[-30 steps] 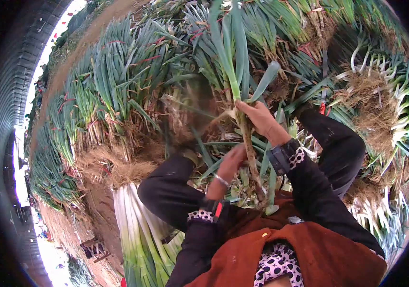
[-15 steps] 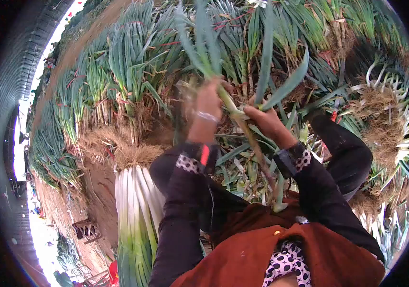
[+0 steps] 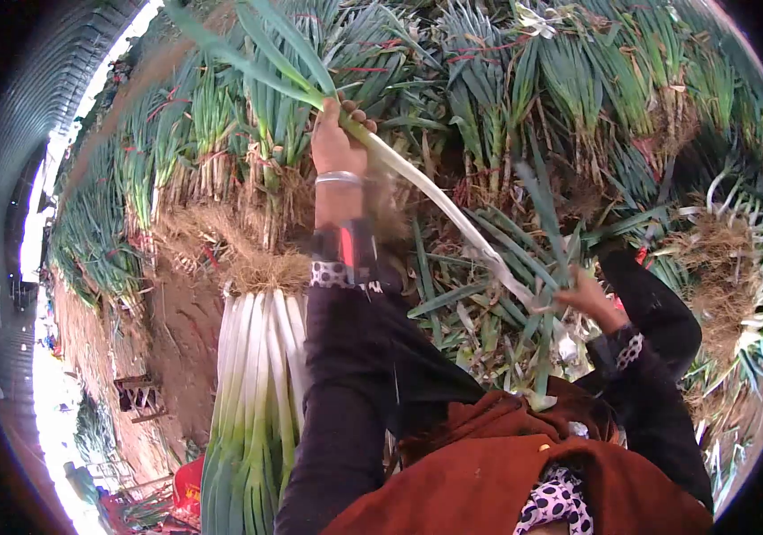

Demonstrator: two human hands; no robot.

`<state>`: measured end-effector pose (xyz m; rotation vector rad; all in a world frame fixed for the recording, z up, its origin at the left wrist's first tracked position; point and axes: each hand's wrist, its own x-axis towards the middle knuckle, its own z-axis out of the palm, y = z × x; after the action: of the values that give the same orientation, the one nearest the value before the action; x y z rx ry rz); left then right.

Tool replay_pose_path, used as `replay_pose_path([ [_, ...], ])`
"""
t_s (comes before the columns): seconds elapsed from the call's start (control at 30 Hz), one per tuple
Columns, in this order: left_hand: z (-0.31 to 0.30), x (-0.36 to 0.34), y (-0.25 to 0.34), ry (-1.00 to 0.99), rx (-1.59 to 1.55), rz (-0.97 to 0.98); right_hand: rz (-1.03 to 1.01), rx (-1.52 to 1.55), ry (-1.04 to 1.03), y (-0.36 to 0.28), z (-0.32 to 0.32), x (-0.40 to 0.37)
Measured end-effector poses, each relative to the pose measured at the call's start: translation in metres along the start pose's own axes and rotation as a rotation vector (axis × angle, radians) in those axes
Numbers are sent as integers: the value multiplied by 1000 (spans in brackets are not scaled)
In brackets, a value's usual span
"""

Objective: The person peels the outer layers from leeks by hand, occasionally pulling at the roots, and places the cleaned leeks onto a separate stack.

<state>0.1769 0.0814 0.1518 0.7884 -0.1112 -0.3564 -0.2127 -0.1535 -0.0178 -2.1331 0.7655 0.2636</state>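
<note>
My left hand (image 3: 339, 138) is closed around a long leek (image 3: 430, 189) just below its green leaves. The white stalk slants down to the right, and its lower end comes close to my right hand (image 3: 588, 296). That hand is closed on green leaf strips (image 3: 546, 214), slightly blurred. Whether the stalk's end touches my right fingers is hard to tell. Below my left forearm lies a row of cleaned leeks (image 3: 257, 374), with white stalks and green tops.
Bundles of green leeks (image 3: 488, 98) stand across the back. Roots (image 3: 252, 263) lie above the cleaned row. Leaf scraps (image 3: 479, 334) cover the ground between my legs. More rooted leeks (image 3: 720, 267) lie at the right, and something red (image 3: 188, 490) at the lower left.
My left hand has moved up and left with the leek. My right hand has moved down and right with the leaf strips, so the hands are farther apart and the white stalk shows.
</note>
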Motion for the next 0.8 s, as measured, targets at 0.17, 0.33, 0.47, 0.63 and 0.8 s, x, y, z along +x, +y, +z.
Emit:
replay_pose_path([
  [0.17,18,-16,-17,13,-20,-46,-671,-136,584,-197,-26,0],
  [0.33,31,-43,-33,-58,-171,-229,-785,-141,585,-283,40,14],
  [0.47,21,-45,-30,-342,-194,-274,-662,6,560,-291,49,32],
  [0.63,29,-54,-17,-728,-164,-408,-534,530,-65,-262,25,34],
  [0.8,31,-62,-12,-817,-61,-326,-402,923,-364,-260,22,12],
])
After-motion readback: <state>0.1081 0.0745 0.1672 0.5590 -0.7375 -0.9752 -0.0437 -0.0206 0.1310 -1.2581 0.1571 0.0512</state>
